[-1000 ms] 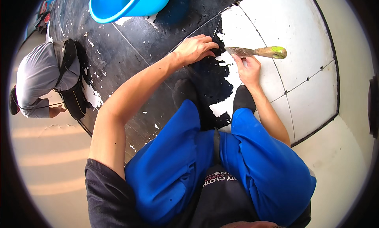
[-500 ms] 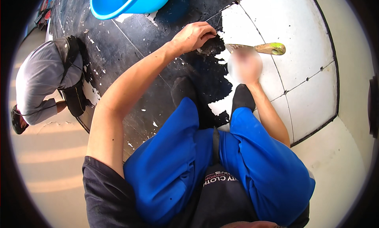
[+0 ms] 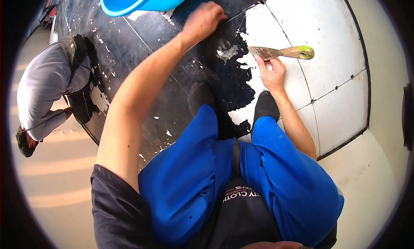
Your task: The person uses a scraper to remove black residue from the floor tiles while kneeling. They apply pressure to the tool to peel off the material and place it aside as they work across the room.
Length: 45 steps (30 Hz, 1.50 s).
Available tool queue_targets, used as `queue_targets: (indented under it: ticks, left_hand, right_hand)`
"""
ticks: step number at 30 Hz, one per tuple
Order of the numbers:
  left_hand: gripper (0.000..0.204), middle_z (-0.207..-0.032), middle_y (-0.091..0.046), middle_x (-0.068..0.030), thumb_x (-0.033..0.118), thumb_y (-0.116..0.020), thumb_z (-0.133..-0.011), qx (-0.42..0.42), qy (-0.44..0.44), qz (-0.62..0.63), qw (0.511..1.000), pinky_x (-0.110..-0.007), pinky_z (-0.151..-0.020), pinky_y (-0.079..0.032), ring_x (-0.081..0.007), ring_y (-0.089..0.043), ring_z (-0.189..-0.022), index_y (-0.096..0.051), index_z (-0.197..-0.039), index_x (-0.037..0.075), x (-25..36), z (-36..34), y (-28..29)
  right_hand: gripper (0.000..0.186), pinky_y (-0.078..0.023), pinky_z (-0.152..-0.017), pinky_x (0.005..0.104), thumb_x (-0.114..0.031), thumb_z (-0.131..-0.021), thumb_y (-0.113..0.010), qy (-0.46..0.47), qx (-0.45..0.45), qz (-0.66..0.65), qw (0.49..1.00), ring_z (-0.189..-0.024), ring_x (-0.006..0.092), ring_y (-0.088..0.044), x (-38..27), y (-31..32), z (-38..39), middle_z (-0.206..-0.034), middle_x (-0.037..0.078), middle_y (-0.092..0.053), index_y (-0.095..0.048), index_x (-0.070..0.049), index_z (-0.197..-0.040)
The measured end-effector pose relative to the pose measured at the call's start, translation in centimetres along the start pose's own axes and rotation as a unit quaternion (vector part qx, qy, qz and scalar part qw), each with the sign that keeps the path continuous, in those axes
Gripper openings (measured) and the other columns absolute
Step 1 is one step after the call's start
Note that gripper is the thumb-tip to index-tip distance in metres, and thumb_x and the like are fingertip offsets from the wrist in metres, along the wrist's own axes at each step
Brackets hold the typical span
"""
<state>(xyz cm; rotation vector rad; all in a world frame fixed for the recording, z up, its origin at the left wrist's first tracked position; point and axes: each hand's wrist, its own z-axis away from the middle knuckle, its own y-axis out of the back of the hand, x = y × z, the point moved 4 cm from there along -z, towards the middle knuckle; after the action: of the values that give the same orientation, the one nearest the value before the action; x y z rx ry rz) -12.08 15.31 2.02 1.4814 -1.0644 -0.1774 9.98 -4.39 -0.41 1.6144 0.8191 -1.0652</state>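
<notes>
Toward half past one from the middle of the view, a scraper (image 3: pixel 280 53) lies almost level over the white tiles (image 3: pixel 330 29), its long axis running from nine o'clock to three, with the blade pointing to nine and the handle's rounded end to three. Its metal blade is thin, mottled brown and grey, flaring to a broad edge close to the ragged border of the black coating (image 3: pixel 168 89); the handle looks like worn wood, swelling toward a tip smeared yellow-green. The right hand (image 3: pixel 273 75), at the scraper's six o'clock, keeps a pinching grip, thumb and fingers drawn together on the blade just short of the handle. At twelve o'clock in the view, the left hand (image 3: pixel 203 21) hangs over the coating, blurred, its fingers bent and pointing toward two; whether that grip has hold of anything cannot be told. Between the hands, the coating bears a rough, crumbled grey patch (image 3: pixel 227 52). Elsewhere it is smooth, dark and glossy, flecked with white chips, while the white tiles are flat and shiny, crossed by dark, pitted joints. At eleven o'clock sits a round blue basin (image 3: pixel 170 1) with a thick, smooth rim; toward half past nine crouches another person (image 3: pixel 45 81) in grey.
</notes>
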Motion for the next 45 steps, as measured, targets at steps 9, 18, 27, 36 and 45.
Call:
queue_targets:
  ticks: [9, 18, 27, 36, 45]
  left_hand:
    - [0.039, -0.141, -0.057, -0.0103, 0.023, -0.075, -0.088, -0.162, -0.226, 0.107, 0.954, -0.052, -0.108, -0.046, -0.0346, -0.054, -0.133, -0.066, -0.125, 0.016, 9.7, 5.2, 0.2]
    - [0.070, -0.171, -0.024, -0.0042, 0.044, -0.052, -0.104, -0.085, -0.089, -0.116, 0.986, -0.061, -0.127, -0.015, -0.0276, -0.020, -0.158, -0.026, -0.164, 0.019, -1.8, 1.5, 2.0]
    - [0.062, -0.172, -0.021, 0.0018, 0.052, -0.046, -0.105, -0.361, -0.287, -0.018, 0.887, -0.060, -0.128, -0.015, -0.0263, -0.021, -0.158, -0.028, -0.162, 0.035, 5.9, 8.2, -1.6]
    - [0.075, -0.171, -0.023, -0.0044, 0.058, -0.046, -0.102, -0.273, -0.244, -0.072, 0.928, -0.062, -0.126, -0.015, -0.0286, -0.022, -0.158, -0.023, -0.165, 0.024, 5.8, 3.3, -1.8]
    - [0.068, -0.171, -0.015, -0.0167, 0.030, -0.062, -0.100, -0.108, -0.025, -0.146, 0.983, -0.060, -0.125, -0.017, -0.0395, -0.011, -0.158, -0.037, -0.156, 0.002, -1.5, -5.6, 2.6]
  right_hand:
    - [0.014, -0.055, -0.064, 0.0312, -0.010, -0.091, -0.079, 0.006, 0.004, -0.006, 1.000, -0.072, 0.0189, -0.071, 0.9, 0.0, 0.2, -0.087, 0.012, -0.075, -0.075, 0.000, -0.100]
    - [0.016, -0.056, -0.065, 0.0299, -0.010, -0.091, -0.078, -0.029, 0.014, -0.071, 0.997, -0.073, 0.0175, -0.072, 1.3, -0.2, 0.1, -0.088, 0.011, -0.075, -0.074, 0.002, -0.101]
    - [0.014, -0.055, -0.064, 0.0312, -0.009, -0.090, -0.079, -0.024, 0.031, -0.060, 0.997, -0.071, 0.0177, -0.071, 1.4, 0.1, 0.3, -0.084, 0.012, -0.075, -0.075, 0.002, -0.097]
    - [0.014, -0.055, -0.067, 0.0279, -0.006, -0.092, -0.078, -0.044, 0.040, -0.096, 0.994, -0.074, 0.0136, -0.070, 2.8, 0.2, 0.8, -0.088, 0.010, -0.075, -0.073, 0.006, -0.100]
    - [0.018, -0.056, -0.073, 0.0252, -0.002, -0.095, -0.073, -0.093, 0.055, -0.182, 0.977, -0.083, 0.0102, -0.067, 2.3, 0.2, 0.8, -0.097, 0.009, -0.073, -0.070, 0.010, -0.109]
